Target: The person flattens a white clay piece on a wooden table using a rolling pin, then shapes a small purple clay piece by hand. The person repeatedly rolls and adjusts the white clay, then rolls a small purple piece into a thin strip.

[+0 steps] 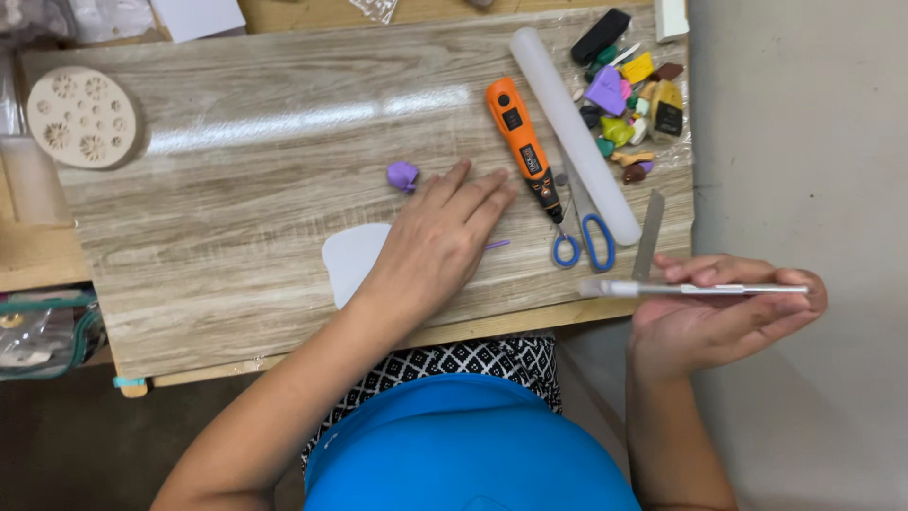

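Silver and slim, the craft knife (705, 289) lies across your upturned right hand (724, 317) at the frame's right, fingers loosely curled under it. Your left hand (440, 241) rests flat and open mid-frame on the white sheet (350, 257), just below a purple clay lump (402, 175).

left hand (437, 237) flat, palm down; right hand (724, 317) palm up, fingers (747, 273) curled

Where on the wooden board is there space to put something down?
The widest bare patch of the board lies between the round flower mould and the purple clay ball. Another sits below the mould, left of the white sheet. The right side, near the orange tool, roller and clay pieces, is crowded.
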